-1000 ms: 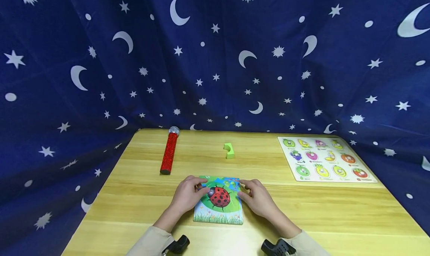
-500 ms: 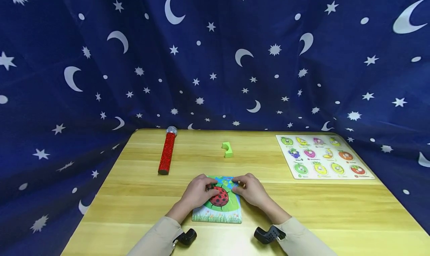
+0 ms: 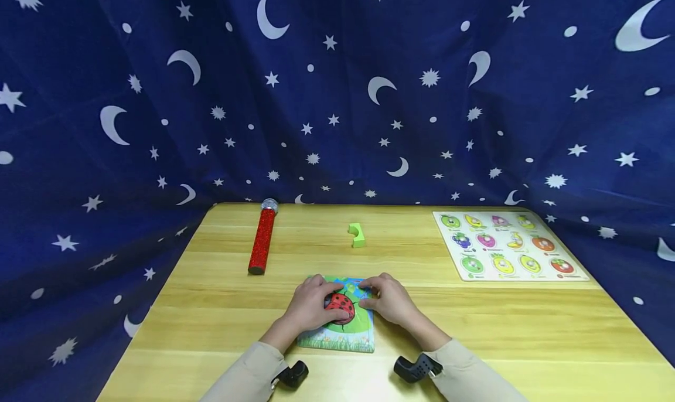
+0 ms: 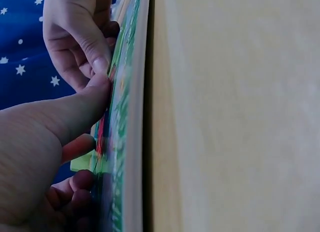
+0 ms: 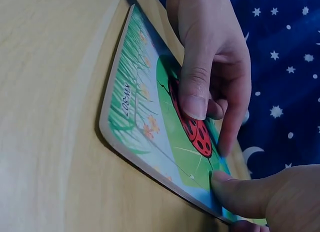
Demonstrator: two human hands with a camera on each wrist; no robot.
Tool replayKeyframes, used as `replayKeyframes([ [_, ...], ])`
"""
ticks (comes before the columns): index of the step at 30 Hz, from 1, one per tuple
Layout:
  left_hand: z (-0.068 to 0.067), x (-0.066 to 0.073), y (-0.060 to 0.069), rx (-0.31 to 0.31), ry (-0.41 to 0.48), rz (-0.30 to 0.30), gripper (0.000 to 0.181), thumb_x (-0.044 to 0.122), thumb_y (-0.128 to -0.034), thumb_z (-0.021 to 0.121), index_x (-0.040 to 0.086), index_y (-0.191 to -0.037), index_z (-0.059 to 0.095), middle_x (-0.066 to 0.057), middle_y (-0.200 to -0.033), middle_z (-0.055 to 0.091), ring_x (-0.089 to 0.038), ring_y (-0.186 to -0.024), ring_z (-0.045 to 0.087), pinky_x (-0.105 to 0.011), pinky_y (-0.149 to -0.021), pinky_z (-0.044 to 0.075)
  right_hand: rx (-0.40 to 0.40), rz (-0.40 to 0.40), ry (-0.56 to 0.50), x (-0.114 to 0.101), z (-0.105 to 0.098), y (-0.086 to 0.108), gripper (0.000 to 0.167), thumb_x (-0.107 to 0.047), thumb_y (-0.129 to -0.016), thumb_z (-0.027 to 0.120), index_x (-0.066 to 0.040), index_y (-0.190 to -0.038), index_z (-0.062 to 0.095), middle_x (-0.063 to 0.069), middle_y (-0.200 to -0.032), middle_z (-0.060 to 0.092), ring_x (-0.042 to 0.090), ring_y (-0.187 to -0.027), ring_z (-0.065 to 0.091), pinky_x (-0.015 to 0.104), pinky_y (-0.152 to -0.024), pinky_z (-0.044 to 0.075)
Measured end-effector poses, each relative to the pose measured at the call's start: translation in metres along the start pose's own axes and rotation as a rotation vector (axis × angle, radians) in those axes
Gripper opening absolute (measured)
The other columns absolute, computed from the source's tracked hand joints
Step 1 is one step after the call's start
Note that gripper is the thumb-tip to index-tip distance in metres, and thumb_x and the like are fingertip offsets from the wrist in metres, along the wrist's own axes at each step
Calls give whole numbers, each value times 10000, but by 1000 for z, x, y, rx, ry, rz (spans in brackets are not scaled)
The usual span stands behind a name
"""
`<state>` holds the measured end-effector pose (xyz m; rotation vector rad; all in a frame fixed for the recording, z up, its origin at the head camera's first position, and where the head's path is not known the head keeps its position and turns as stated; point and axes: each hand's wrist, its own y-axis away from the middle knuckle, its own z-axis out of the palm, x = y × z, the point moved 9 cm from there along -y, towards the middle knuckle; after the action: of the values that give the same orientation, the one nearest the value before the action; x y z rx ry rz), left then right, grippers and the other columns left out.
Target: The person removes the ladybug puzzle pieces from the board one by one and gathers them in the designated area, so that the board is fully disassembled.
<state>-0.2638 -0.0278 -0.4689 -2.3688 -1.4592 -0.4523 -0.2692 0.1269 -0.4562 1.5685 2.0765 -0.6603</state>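
Note:
A ladybug puzzle board (image 3: pixel 337 341) lies flat on the table, with grass and flowers printed along its near edge. My left hand (image 3: pixel 311 305) rests on its left half. The thumb lies across the red ladybug (image 5: pixel 201 142), and the index fingertip touches the board above it. At the upper right of the board, my right hand (image 3: pixel 391 301) has its thumb and index fingertips on the top surface, spread apart. In the right wrist view, that thumb presses beside a seam between pieces. The other fingers of both hands are partly hidden.
A red glitter microphone (image 3: pixel 262 241) lies at the back left of the wooden table (image 3: pixel 221 308). A small green arch-shaped block (image 3: pixel 357 236) sits behind the puzzle. At the back right is a fruit puzzle board (image 3: pixel 487 268). A dark blue curtain (image 3: pixel 337 97) hangs behind.
My left hand has moved right, from the board's left side onto the ladybug. My right hand has shifted left, inward over the edge. The board has slid slightly left.

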Motion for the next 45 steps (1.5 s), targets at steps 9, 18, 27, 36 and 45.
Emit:
replayKeyframes([
  [9,-2,-2,3,-68,14,-47,672,506,-753,801,222,-1335,620,-16,-964,531,-142,-847,442,-351,-760,386,-31,-2,9,-6,6,-2,333,-167,-760,836,-98,-1072,742,-16,-760,531,95,-690,416,219,-606,341],
  [18,-3,-5,8,-101,15,-69,690,514,-753,798,231,-1353,607,3,-928,504,-132,-810,402,-323,-731,358,-25,-6,36,-12,7,-1,326,-187,-744,850,-93,-1038,745,0,-779,523,101,-712,424,223,-621,343],
  [27,-2,2,14,-122,6,-30,691,525,-776,776,219,-1368,594,2,-952,503,-117,-824,395,-302,-729,341,-8,24,106,-12,0,3,302,-213,-731,860,-112,-998,763,-7,-802,566,100,-729,485,246,-610,403],
  [36,-1,2,15,-125,6,-61,690,519,-752,798,228,-1349,610,-15,-966,522,-136,-832,414,-333,-744,374,27,-11,174,-19,-3,5,266,-202,-721,861,-114,-962,791,8,-789,598,96,-698,511,248,-576,412],
  [45,-1,-1,14,-100,28,-93,691,516,-710,830,236,-1313,638,3,-942,531,-130,-813,413,-324,-734,374,8,77,29,-8,2,-1,237,-134,-686,880,-95,-891,769,-12,-776,584,98,-723,494,241,-653,423],
])
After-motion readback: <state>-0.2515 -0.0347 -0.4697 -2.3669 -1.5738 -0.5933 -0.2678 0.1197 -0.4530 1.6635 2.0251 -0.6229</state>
